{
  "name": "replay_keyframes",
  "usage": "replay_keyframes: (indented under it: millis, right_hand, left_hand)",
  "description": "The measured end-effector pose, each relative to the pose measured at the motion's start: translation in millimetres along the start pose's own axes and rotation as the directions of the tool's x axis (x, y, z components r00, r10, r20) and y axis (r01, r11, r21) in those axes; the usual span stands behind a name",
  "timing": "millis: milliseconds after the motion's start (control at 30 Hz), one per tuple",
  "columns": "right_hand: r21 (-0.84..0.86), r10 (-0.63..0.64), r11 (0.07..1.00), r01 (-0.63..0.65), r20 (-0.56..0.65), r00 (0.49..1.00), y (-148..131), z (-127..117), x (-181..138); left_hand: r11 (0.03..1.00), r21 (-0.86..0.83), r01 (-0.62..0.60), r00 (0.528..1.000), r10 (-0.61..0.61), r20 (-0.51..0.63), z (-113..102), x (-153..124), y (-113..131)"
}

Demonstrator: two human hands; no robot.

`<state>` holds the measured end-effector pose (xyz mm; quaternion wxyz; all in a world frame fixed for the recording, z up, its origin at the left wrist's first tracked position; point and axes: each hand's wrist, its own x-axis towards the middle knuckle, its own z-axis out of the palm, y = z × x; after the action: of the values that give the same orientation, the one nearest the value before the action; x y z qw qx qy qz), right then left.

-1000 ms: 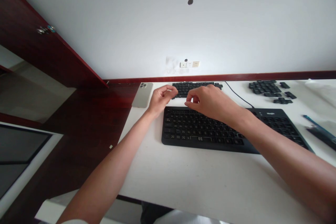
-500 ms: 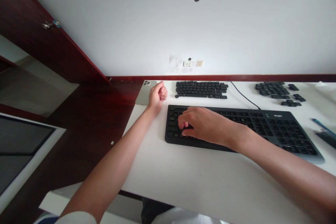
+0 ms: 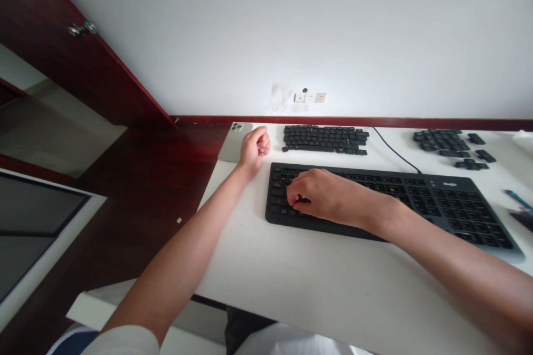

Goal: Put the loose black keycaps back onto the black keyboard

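A black keyboard (image 3: 333, 227) lies across the white table, many of its key places showing bare sockets. Over its left part rests my right hand (image 3: 312, 193), fingers curled down and thumb close to them; whatever the fingertips hold, if anything, is hidden. My left hand (image 3: 255, 150) is closed in a loose fist on the table, left of the keyboard's far corner, with nothing seen in it. Beside that fist lies a light phone (image 3: 234, 141), back side up. Loose black keycaps (image 3: 325, 138) sit in keyboard-like rows behind the keyboard.
More keycaps (image 3: 441, 140) are heaped at the far right, a few lying apart. A cable (image 3: 393, 150) runs back from the keyboard. At the right edge lies a blue tool (image 3: 518, 198) beside a dark object. The wall (image 3: 233, 39) borders the table's back; a door (image 3: 104, 66) stands left.
The view has shifted slightly, moving the whole scene a little to the right. My right hand's fingers are curled in more tightly over the keyboard; my left fist stays by the phone.
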<state>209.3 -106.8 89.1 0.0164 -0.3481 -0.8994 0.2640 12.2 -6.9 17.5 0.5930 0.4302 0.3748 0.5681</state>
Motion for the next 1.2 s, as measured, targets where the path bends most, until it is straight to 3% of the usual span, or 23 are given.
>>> replay_keyframes:
  millis: [233,567,833,1200]
  right_hand:
    - [0.08,0.042,0.996,-0.043,0.023,0.999,2,-8,-1]
    - [0.167,0.065,0.983,-0.074,0.059,0.996,7,-8,2]
    - [-0.007,0.024,1.0,-0.024,0.005,1.0,0,5,3]
    - [0.048,0.197,0.979,-0.196,-0.007,0.98,-2,7,9]
  left_hand:
    - [0.997,0.067,-0.024,1.0,0.024,-0.004,-2,-1,-3]
    - [0.998,-0.06,-0.01,1.0,0.01,0.009,-1,-2,-2]
    - [0.996,-0.085,-0.02,1.0,0.021,0.017,-2,0,-5]
    - [0.996,-0.088,-0.002,1.0,0.003,0.007,-2,0,-5]
